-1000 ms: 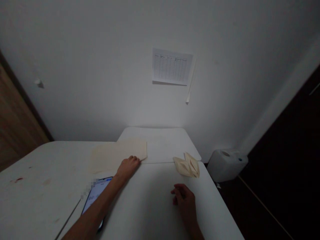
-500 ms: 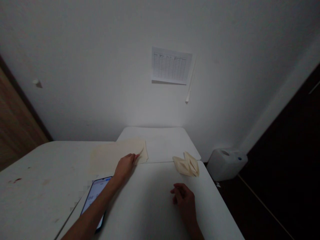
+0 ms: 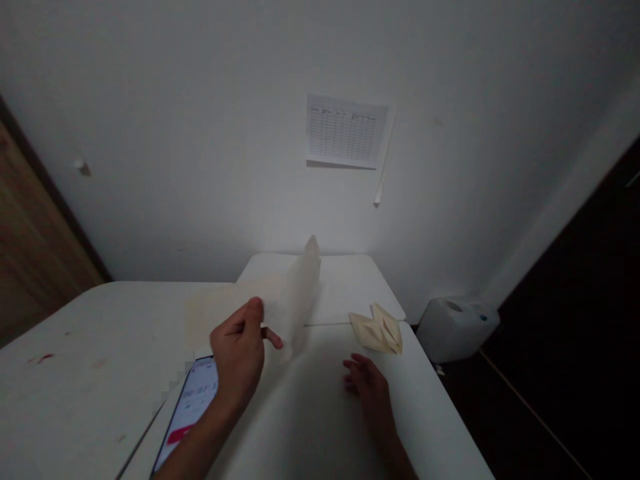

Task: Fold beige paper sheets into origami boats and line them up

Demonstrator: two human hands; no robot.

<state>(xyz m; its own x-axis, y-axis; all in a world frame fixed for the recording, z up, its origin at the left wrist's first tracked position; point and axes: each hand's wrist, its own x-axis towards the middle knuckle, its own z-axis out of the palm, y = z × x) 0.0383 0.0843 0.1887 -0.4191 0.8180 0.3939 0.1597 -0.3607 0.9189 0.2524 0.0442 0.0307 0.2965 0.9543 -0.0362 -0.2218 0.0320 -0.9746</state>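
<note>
Pinched between the thumb and fingers of my left hand (image 3: 239, 352) is a thin, pale sheet of paper (image 3: 299, 290), raised off the table and curling upright at its far edge. Beneath and behind it lie more flat cream sheets (image 3: 204, 312), partly hidden by the hand and the lifted paper. My right hand (image 3: 367, 387) is over the table, fingers loosely bent and apart, with nothing in them. Just beyond its fingertips rests folded cream paper (image 3: 376, 331) with pointed corners, near the table's right edge.
A phone (image 3: 193, 400) showing a running timer lies left of centre, partly under my left forearm. White tables (image 3: 75, 373) meet along seams. A printed chart (image 3: 345, 131) hangs on the wall. On the floor at right stands a whitish plastic container (image 3: 455, 337).
My left hand has lifted the sheet from the flat pile and drawn it toward me. The right hand has shifted slightly and its fingers have loosened. The folded paper has stayed put.
</note>
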